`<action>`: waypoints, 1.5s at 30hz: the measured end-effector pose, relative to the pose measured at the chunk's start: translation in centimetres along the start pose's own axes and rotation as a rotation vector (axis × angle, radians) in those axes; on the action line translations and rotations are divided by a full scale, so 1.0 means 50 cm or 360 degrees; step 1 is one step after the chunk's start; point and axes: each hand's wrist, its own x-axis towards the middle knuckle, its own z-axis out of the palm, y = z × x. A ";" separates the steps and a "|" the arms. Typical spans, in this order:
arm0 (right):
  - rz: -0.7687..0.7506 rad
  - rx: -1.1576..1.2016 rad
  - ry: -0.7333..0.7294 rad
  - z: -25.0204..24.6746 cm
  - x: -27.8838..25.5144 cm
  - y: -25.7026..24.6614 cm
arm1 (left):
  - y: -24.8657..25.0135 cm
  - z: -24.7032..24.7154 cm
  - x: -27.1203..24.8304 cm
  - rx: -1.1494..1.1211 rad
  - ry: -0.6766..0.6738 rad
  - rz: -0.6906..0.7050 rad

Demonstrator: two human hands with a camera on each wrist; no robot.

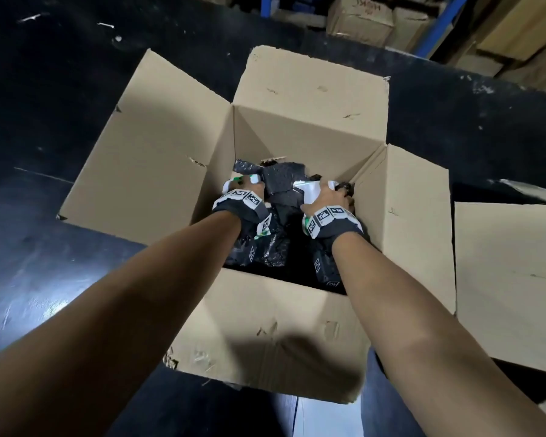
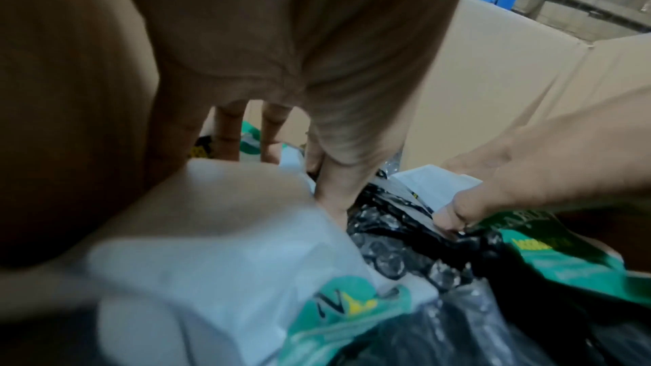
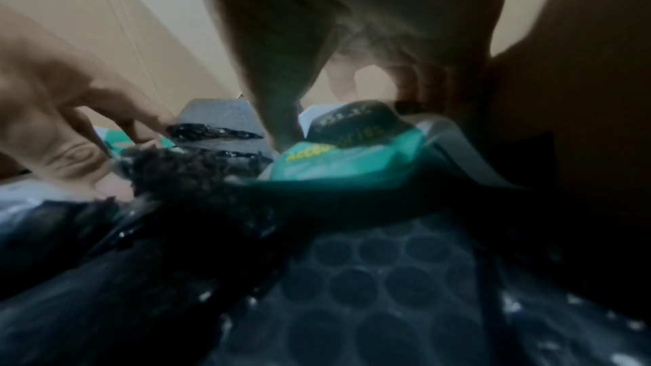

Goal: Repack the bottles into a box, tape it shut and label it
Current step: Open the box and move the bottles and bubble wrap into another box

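- Two bare forearms, reaching down from the near edge into an open cardboard box standing on a dark desk, all four flaps spread outward.
- Left hand low inside, at the box's left wall, fingers bent down onto a white pack with green print; whether gripping or only pressing, cannot tell.
- Right hand near the right wall, fingers curled over a white-and-green pack, thumb pressed against it.
- Between the hands, black bubble wrap bundled around goods, filling the box bottom.
- No bare bottle distinguishable; contents wrapped.
- Second cardboard box just beside, to the right.
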 end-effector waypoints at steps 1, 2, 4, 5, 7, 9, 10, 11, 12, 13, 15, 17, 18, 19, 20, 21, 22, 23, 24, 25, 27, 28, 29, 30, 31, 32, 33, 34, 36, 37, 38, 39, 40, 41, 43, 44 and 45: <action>-0.0007 0.0014 0.0000 -0.001 0.001 0.002 | -0.002 -0.011 -0.004 0.0009 0.0020 -0.0006; -0.0014 0.0029 0.0005 -0.002 0.004 0.004 | -0.007 -0.014 0.001 0.0046 0.0047 0.0010; -0.0026 0.0056 -0.0005 -0.006 0.003 0.007 | -0.006 -0.013 -0.009 0.0120 0.0072 -0.0036; -0.0028 0.0068 -0.0006 -0.008 0.002 0.007 | -0.006 -0.006 -0.011 0.0138 0.0085 -0.0077; -0.0033 0.0090 0.0001 -0.006 0.001 0.007 | 0.002 0.008 -0.015 0.0166 0.0009 -0.0090; -0.0047 0.0118 -0.0003 -0.003 -0.002 0.007 | 0.006 0.031 -0.005 0.0105 -0.0039 -0.0095; -0.0050 0.0137 -0.0002 -0.002 -0.003 0.007 | 0.008 0.028 -0.012 0.0119 -0.0057 -0.0101; -0.0049 0.0153 -0.0002 -0.002 -0.005 0.007 | 0.008 0.024 -0.012 0.0147 -0.0046 -0.0109; -0.0041 0.0162 0.0003 -0.003 -0.006 0.008 | 0.010 0.021 -0.012 0.0164 -0.0046 -0.0127; -0.0035 0.0172 0.0006 -0.005 -0.008 0.008 | 0.011 0.015 -0.023 0.0171 -0.0035 -0.0131; -0.0020 0.0208 0.0012 -0.011 -0.012 0.005 | 0.003 0.004 -0.031 0.0130 0.0019 -0.0089; -0.0039 0.0206 0.0018 -0.023 -0.015 -0.002 | -0.005 -0.007 -0.031 0.0157 0.0058 -0.0083; -0.0053 0.0194 0.0030 -0.032 -0.017 -0.005 | -0.007 -0.017 -0.036 0.0176 0.0076 -0.0078; -0.0065 0.0193 0.0045 -0.043 -0.021 -0.007 | -0.006 -0.024 -0.036 0.0206 0.0114 -0.0045; -0.0064 0.0210 0.0052 -0.053 -0.026 -0.007 | -0.004 -0.034 -0.043 0.0236 0.0130 0.0005; -0.0058 0.0231 0.0064 -0.066 -0.033 -0.009 | -0.003 -0.044 -0.051 0.0249 0.0153 0.0056; -0.0051 0.0247 0.0086 -0.080 -0.040 -0.010 | -0.005 -0.055 -0.059 0.0224 0.0155 0.0073; -0.0057 0.0247 0.0116 -0.094 -0.047 -0.011 | -0.007 -0.065 -0.063 0.0216 0.0185 0.0111; -0.0061 0.0261 0.0144 -0.109 -0.058 -0.012 | -0.010 -0.077 -0.071 0.0181 0.0200 0.0134; -0.0069 0.0265 0.0171 -0.124 -0.069 -0.012 | -0.012 -0.087 -0.082 0.0141 0.0250 0.0160; -0.0108 0.0288 0.0224 -0.154 -0.100 -0.012 | -0.012 -0.111 -0.110 0.0077 0.0317 0.0198; -0.0123 0.0319 0.0241 -0.163 -0.105 -0.013 | -0.009 -0.120 -0.116 0.0051 0.0341 0.0189; -0.0148 0.0328 0.0289 -0.176 -0.119 -0.014 | -0.010 -0.132 -0.128 0.0016 0.0411 0.0210; -0.0190 0.0338 0.0339 -0.187 -0.134 -0.014 | -0.009 -0.143 -0.143 -0.0032 0.0466 0.0223; -0.0224 0.0328 0.0389 -0.200 -0.151 -0.015 | -0.009 -0.154 -0.156 -0.0081 0.0536 0.0252; -0.0266 0.0320 0.0451 -0.211 -0.164 -0.015 | -0.009 -0.165 -0.167 -0.0121 0.0597 0.0276; -0.0279 0.0312 0.0498 -0.223 -0.179 -0.014 | -0.009 -0.175 -0.179 -0.0146 0.0658 0.0300; -0.0288 0.0324 0.0544 -0.235 -0.195 -0.010 | -0.009 -0.185 -0.190 -0.0169 0.0711 0.0328; -0.0300 0.0346 0.0630 -0.256 -0.226 0.002 | -0.005 -0.204 -0.218 -0.0198 0.0814 0.0383; -0.0300 0.0364 0.0669 -0.266 -0.243 0.011 | -0.002 -0.211 -0.230 -0.0200 0.0873 0.0417; -0.0304 0.0389 0.0708 -0.274 -0.255 0.022 | 0.004 -0.217 -0.243 -0.0190 0.0910 0.0436; -0.0287 0.0403 0.0732 -0.281 -0.271 0.033 | 0.012 -0.220 -0.258 -0.0186 0.0936 0.0449; -0.0277 0.0416 0.0752 -0.288 -0.285 0.047 | 0.022 -0.222 -0.273 -0.0172 0.0952 0.0448; -0.0273 0.0422 0.0769 -0.296 -0.299 0.063 | 0.035 -0.222 -0.288 -0.0155 0.0982 0.0452; -0.0292 0.0444 0.0817 -0.310 -0.327 0.101 | 0.067 -0.221 -0.321 -0.0125 0.1009 0.0471; -0.0306 0.0460 0.0837 -0.318 -0.340 0.124 | 0.086 -0.219 -0.336 -0.0119 0.1014 0.0482; -0.0314 0.0472 0.0856 -0.326 -0.353 0.149 | 0.106 -0.216 -0.353 -0.0107 0.1024 0.0493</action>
